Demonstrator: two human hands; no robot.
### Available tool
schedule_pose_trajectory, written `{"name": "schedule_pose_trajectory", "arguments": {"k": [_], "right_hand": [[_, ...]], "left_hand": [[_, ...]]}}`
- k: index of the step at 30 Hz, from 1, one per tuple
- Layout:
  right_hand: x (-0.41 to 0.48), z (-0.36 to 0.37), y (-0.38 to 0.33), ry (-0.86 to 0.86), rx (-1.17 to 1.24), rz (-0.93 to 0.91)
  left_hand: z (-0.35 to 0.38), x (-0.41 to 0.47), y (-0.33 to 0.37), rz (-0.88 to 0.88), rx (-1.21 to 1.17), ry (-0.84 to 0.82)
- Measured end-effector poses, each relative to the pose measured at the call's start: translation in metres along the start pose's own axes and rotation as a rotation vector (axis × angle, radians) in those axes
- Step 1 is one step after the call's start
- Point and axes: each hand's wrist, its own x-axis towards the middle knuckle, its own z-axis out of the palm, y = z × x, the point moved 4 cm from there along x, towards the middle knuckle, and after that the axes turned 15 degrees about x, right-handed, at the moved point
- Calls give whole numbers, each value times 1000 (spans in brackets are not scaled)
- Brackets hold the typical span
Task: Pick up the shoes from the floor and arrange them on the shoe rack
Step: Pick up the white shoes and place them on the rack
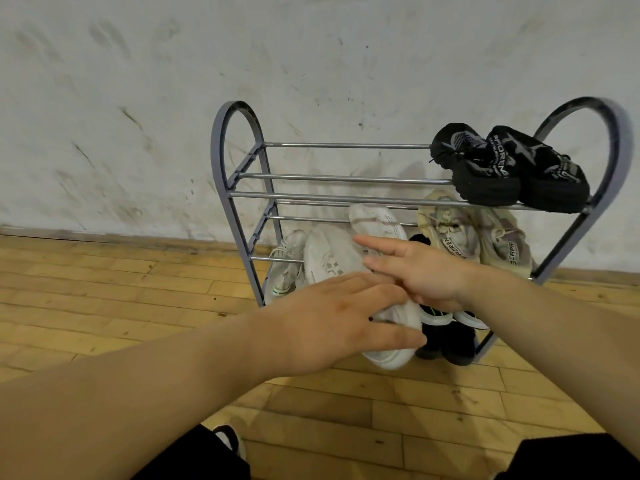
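A grey shoe rack (228, 161) with metal bars stands against the wall. Two black shoes (512, 171) rest on the right of its top shelf. A beige pair (478, 237) sits on the middle shelf at the right. My left hand (325, 327) grips a white shoe (329, 258) at its heel end, fingers on top and thumb along the sole edge; the shoe lies on the middle shelf. My right hand (422, 271) rests with fingers spread on a second white shoe (377, 220) beside it. Dark shoes (446, 344) stand on the bottom level.
A pale grey sneaker (287, 268) sits low at the rack's left end. The rack stands on a wooden plank floor (104, 299) in front of a scuffed white wall (138, 98). My dark-clad knees and one shoe tip (228, 441) show at the bottom edge.
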Motion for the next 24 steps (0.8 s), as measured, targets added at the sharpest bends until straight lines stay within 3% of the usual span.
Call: {"name": "schedule_pose_trajectory", "arguments": {"k": [6, 10, 12, 15, 18, 24], "right_hand": [[-11, 5, -3, 12, 124, 28], [-16, 0, -1, 139, 257, 3], [-18, -3, 0, 183, 354, -10], [-14, -4, 4, 266, 537, -68], [-7, 2, 5, 339, 596, -115], [10, 11, 10, 352, 657, -134]], "left_hand": [[-17, 5, 16, 0, -4, 36], [-13, -5, 1, -182, -52, -19], [-7, -15, -10, -309, -187, -158], [6, -32, -21, -635, -655, -328], [14, -35, -21, -790, -893, -286], [28, -24, -18, -925, -1036, -205]]}}
